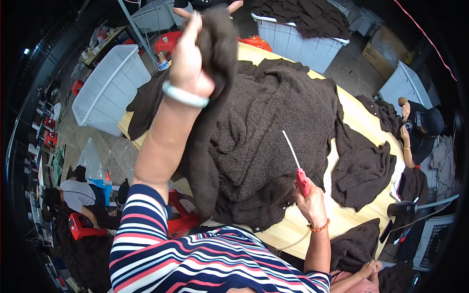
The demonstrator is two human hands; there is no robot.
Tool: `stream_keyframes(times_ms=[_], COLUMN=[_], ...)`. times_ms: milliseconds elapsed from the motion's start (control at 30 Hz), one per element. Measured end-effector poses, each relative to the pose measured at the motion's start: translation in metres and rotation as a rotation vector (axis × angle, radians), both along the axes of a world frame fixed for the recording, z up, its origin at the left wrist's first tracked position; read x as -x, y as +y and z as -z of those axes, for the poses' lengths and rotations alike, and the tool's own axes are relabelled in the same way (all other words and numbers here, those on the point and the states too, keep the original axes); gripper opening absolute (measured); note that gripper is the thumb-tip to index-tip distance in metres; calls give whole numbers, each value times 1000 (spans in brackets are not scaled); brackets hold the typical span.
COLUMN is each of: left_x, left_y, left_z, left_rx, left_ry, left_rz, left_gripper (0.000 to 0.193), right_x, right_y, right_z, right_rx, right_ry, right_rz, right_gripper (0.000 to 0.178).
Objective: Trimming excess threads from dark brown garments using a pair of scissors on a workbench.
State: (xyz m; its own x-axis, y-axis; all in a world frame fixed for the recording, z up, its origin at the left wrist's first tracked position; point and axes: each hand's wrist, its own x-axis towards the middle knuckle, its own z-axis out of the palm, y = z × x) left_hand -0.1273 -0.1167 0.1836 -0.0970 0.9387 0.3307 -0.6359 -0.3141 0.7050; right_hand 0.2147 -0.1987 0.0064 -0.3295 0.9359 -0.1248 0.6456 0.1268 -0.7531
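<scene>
High on the left, my left hand (188, 63) is raised and blurred, closed on a dark brown knit garment (204, 141). The lifted cloth hangs down along my forearm toward the table's near edge. My right hand (311, 202) is wrapped round the red handle of an air blow gun (302, 183). Its long thin pale nozzle points up and away over a heap of brown knitwear (278, 112). A thin hose (295, 243) runs near my right wrist. Small buttons show along the heap's near edge.
The pale wooden table (359, 115) carries another brown garment (364, 168) at the right. White bins (112, 88) stand left and at the far side. A red stool (183, 215) is close by. Co-workers sit at the right (425, 127), far side and left; another's hands (369, 268) are at lower right.
</scene>
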Motion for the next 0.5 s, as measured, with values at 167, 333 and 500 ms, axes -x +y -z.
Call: stream_keyframes(times_ms=[167, 333, 500], left_x=[-84, -183, -170], left_y=[-17, -122, -151], left_z=[16, 173, 212], left_rx=[3, 497, 591], left_ry=[-51, 62, 881], left_rz=[-143, 517, 176], left_gripper=[53, 43, 58], right_x=[-51, -87, -104], right_y=[-1, 2, -7], right_z=[-1, 6, 16], right_rx=[-26, -25, -11], right_ry=[60, 30, -9], right_rz=[152, 166, 125], right_gripper=[13, 13, 12])
